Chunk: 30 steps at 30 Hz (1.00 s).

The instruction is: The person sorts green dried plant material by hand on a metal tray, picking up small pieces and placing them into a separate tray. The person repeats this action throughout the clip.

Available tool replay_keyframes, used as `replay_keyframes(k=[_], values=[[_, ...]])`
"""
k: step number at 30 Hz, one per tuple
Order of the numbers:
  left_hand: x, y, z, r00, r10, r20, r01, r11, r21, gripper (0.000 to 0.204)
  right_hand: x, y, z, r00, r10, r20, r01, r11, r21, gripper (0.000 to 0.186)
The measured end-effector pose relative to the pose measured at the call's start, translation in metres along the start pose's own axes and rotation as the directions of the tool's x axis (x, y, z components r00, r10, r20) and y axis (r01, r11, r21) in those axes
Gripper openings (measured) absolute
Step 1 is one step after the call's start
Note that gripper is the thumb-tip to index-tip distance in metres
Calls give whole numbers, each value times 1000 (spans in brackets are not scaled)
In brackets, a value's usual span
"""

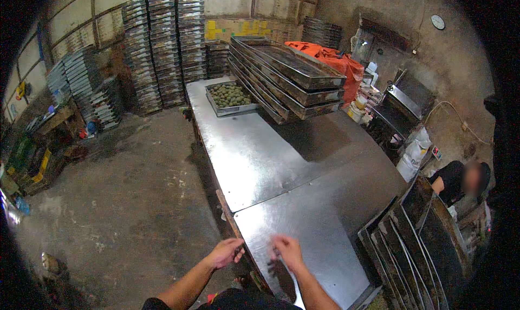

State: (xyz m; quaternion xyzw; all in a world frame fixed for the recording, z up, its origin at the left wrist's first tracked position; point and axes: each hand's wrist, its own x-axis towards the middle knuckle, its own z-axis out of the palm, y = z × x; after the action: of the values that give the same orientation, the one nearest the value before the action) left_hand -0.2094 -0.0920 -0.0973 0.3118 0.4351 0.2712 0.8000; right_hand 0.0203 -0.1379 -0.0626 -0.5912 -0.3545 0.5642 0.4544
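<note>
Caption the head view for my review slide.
Bare left hand near the edge and right hand over a shiny metal table with stacked dark rectangular metal trays.

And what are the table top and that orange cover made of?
The table top looks like smooth, shiny sheet metal: it's silvery, throws bright glare and has a straight seam. The orange cover is maybe plastic tarp or coated cloth: it hangs in soft folds.

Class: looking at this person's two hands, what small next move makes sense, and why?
Probably reach the right hand toward the nearby trays on the right: no object clearly shows in that blurred hand or in the left hand, and those trays are closer than the filled tray at the far end of the metal table.
</note>
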Motion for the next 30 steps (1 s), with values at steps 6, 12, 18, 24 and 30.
replay_keyframes(k=[6, 12, 18, 24, 30], values=[[68, 84, 43, 982, 185, -23, -174, 953, 247, 34, -162, 96, -86, 919, 195, -343, -156, 978, 138, 22], [200, 335, 52, 707, 698, -114, -648, 705, 289, 79, -260, 97, -107, 684, 172, -709, -40, 979, 199, 27], [248, 343, 79, 930, 299, 215, -365, 823, 435, 80, -277, 114, -77, 678, -37, -734, 114, 992, 55, 33], [174, 31, 114, 955, 145, 259, -254, 850, 462, 33, -283, 125, -101, 579, -531, -619, -19, 750, -661, 20], [28, -113, 125, 992, 76, 104, -120, 838, 533, 22, -357, 110, -239, 417, -311, -854, -547, 664, -509, 49]])
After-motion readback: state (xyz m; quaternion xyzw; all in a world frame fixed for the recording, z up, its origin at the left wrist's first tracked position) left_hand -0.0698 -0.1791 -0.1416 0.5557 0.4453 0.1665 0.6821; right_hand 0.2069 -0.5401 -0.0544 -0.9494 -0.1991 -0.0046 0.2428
